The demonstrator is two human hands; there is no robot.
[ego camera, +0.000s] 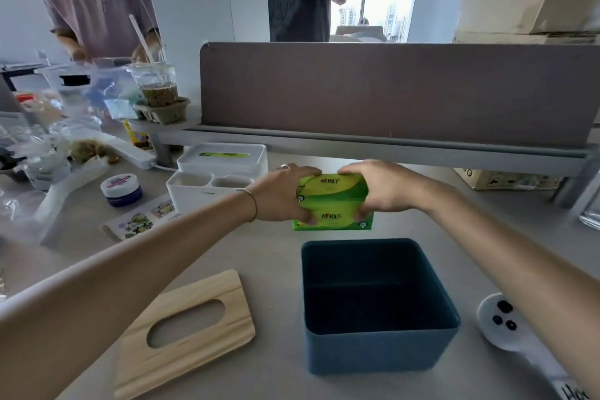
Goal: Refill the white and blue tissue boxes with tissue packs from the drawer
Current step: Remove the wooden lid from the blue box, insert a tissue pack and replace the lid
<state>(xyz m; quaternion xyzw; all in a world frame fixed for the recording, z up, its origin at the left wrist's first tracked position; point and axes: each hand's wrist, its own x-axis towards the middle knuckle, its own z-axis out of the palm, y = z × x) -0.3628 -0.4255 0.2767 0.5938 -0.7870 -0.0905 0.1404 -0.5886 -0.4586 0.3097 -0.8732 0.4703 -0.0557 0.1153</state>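
Nearest, blue box (pixel 378 308) stands open, interior bare; wooden lid (pixel 185 333) lies flat to its left, apart, bare desk (pixel 272 256) between. Just beyond the box's far rim, left hand (pixel 281 193) and right hand (pixel 383 188) grasp opposite ends of the green tissue pack (pixel 332 200). White box (pixel 224 161) sits farther left, lidded.

bare forearms, no sleeves; the left hand (pixel 279 193) wears a ring and thin wrist bangle.
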